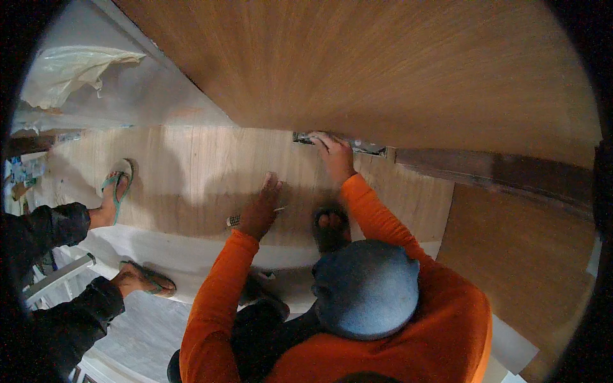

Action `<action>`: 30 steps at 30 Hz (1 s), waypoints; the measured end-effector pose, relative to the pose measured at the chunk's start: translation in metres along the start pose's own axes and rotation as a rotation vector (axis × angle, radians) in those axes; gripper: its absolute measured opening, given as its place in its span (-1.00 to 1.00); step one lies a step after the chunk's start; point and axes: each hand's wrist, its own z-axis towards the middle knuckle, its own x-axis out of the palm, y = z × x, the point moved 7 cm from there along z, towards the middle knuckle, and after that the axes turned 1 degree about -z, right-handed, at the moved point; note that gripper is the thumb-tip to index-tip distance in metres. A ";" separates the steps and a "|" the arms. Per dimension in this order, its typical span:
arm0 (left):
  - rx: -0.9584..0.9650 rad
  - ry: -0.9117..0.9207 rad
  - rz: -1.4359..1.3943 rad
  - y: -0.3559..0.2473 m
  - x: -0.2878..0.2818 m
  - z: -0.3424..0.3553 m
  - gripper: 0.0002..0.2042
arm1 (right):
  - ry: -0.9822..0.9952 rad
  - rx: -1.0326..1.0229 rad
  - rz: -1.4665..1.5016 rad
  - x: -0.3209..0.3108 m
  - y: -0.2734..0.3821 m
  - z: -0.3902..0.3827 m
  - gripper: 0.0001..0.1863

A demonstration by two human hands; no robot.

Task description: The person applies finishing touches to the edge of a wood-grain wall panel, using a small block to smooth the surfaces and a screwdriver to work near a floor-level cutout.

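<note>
Lt. wood-look floor [217, 150] meets tall brown panel [370, 70]; narrow slot [370, 149] runs along floor's far edge at panel base. R hand [336, 156] is at slot's L half, fingers bent; can't tell if gripping anything. L hand [259, 214] nr floor's near edge, apart from slot, grip unclear. Slot contents greyish, too blurred to ID.

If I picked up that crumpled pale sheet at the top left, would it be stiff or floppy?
The pale sheet would probably flop, since it's covered in wrinkles. It's likely light for its size, because its edges look thin. I can't tell its material.
</note>
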 end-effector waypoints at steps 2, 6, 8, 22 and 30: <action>-0.097 0.074 -0.162 -0.007 -0.008 0.005 -0.22 | 0.144 -0.073 -0.188 0.005 0.001 0.008 -0.75; -0.064 0.112 -0.133 -0.012 -0.013 0.007 -0.27 | 0.326 -0.107 -0.454 0.027 0.015 0.015 -0.76; -0.071 0.169 -0.050 -0.009 -0.011 0.006 -0.28 | 0.372 -0.107 -0.505 0.034 0.023 0.017 -0.77; -0.049 0.083 -0.052 -0.001 -0.001 0.006 -0.31 | 0.022 -0.177 -0.209 0.019 0.004 0.004 -0.79; 0.006 0.043 -0.005 -0.004 0.002 0.014 -0.33 | -0.072 -0.025 -0.193 -0.006 -0.044 -0.019 -0.78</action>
